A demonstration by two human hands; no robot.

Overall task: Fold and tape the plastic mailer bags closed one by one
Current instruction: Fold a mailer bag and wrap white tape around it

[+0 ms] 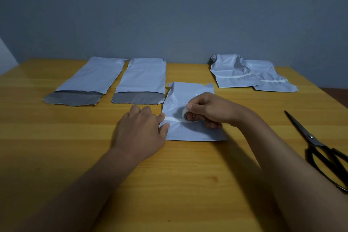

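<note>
Folded mailer point(188, 130) lies mid-table. Left hand point(140, 130) presses flat on its left edge, pinning the tape strip point(172, 118). Right hand point(209, 111) grips the tape roll point(189, 117) on the bag. Scissors point(318, 147) sit near the table's point(75, 156) right edge, bare wood in front.

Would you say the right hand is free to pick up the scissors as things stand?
Probably not yet: the right hand grips the tape roll, its strip stretched across the mailer bag. The scissors lie unobstructed on the table to its right.

No readable txt, labels, nos. anywhere.
</note>
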